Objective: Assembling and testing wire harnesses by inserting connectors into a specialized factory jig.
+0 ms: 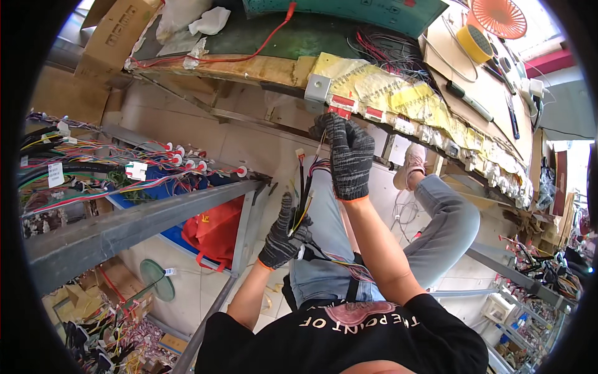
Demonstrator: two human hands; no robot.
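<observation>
Both of my hands wear dark grey knitted gloves with orange cuffs. My left hand (286,234) is closed around a wire harness (305,182), a bundle of black, yellow and coloured wires; a small white connector tops one of its upright leads. The bundle runs down across my lap. At the bench edge, my right hand (351,156) is pinched round thin wires (321,144), their ends hidden by the fingers. Just beyond its fingertips sit a red and white connector block (341,106) and a grey metal bracket (318,88).
Taped yellow paper strips (405,93) and small white connectors line the bench edge. Loose dark wires (389,53), a marker (468,100) and a yellow tape roll (473,43) lie on top. A metal rail (137,221) and hanging harnesses (81,171) stand at left.
</observation>
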